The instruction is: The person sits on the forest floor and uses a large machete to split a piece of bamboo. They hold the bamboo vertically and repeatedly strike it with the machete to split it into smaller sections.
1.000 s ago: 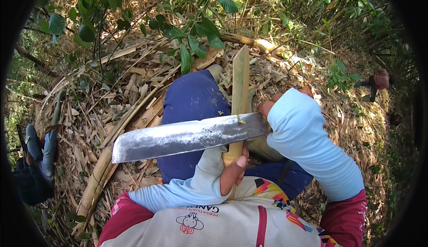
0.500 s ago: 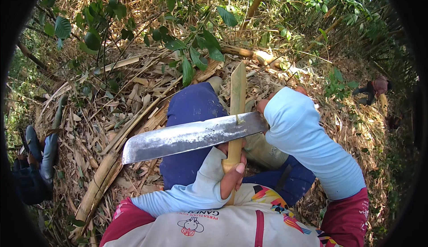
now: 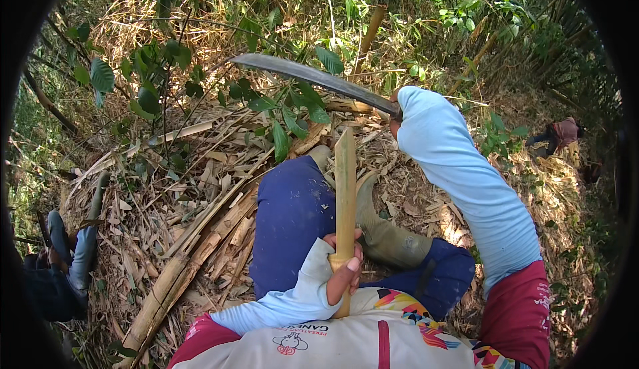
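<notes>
My left hand (image 3: 343,269) is wrapped round a split strip of bamboo (image 3: 345,189), just at its swollen joint. The strip stands upright in front of my chest, its top end cut slanting. Out ahead and to the right, my right hand (image 3: 397,112) grips a machete (image 3: 319,78); the sleeve hides most of the fingers. The long dark blade reaches leftward above and beyond the bamboo's tip, apart from it. My blue-trousered knee (image 3: 293,222) is left of the strip, and a muddy boot (image 3: 393,236) lies to its right.
Dry leaves and bamboo shavings cover the ground. A long split bamboo pole (image 3: 160,296) runs along my left. A leafy branch (image 3: 293,119) hangs ahead near the blade. One person (image 3: 60,262) sits at far left, another (image 3: 559,136) at far right.
The machete has risen away from the bamboo, up and forward, its edge turned. My right arm has stretched out with it. The left hand still holds the strip, whose top sits a little lower.
</notes>
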Available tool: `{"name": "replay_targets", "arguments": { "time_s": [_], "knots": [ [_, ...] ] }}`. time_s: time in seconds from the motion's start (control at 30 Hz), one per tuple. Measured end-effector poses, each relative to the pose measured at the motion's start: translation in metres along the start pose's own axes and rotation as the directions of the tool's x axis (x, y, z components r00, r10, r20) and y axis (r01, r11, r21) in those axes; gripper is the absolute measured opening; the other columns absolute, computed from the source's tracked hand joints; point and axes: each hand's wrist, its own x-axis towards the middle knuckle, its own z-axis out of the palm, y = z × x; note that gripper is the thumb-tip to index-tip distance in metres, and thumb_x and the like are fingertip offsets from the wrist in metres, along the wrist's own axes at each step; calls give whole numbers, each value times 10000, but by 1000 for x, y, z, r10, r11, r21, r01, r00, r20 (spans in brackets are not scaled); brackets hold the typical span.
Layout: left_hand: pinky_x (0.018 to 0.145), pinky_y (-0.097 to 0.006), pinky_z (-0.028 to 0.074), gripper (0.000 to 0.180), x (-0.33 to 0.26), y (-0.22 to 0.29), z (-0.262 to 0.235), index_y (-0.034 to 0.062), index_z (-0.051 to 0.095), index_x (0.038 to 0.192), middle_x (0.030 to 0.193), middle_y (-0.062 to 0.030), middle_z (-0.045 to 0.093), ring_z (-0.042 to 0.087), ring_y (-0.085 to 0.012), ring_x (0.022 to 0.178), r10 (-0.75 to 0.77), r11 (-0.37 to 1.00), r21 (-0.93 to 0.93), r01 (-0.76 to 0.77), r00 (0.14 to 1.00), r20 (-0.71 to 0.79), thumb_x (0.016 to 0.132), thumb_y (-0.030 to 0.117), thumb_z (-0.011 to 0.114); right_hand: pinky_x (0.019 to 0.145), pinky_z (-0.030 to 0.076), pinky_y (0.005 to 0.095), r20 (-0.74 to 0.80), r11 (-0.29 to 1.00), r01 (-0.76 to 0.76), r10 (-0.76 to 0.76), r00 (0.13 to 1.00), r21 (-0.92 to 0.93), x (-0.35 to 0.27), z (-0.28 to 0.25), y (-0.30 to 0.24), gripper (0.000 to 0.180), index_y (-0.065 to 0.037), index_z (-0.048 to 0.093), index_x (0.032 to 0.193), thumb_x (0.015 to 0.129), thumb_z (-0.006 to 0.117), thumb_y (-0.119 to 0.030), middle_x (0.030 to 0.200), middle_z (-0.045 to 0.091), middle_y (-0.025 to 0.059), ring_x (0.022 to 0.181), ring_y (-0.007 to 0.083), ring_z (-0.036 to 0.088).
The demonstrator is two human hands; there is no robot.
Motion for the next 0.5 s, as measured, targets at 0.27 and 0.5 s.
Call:
{"name": "replay_targets", "arguments": {
  "time_s": [0.27, 0.5],
  "knots": [
    [639, -282, 508, 460, 3, 7, -12, -48, 334, 1354, 1068, -124, 542, 572, -137, 747, 2, 999, -34, 2, 991, 137, 979, 164, 496, 688, 502, 305, 174, 834, -159, 76, 982, 528, -39, 114, 69, 282, -32, 639, 888, 723, 797, -198, 774, 659, 67, 709, 142, 616],
    [763, -318, 519, 463, 7, 10, -12, -65, 384, 1317, 1244, -199, 550, 600, -164, 811, -32, 999, 39, 25, 981, 189, 987, 243, 488, 701, 472, 272, 164, 577, -233, 170, 972, 783, -121, 167, 80, 295, -40, 626, 955, 755, 795, -177, 786, 646, 50, 735, 123, 590]
  ]
}}
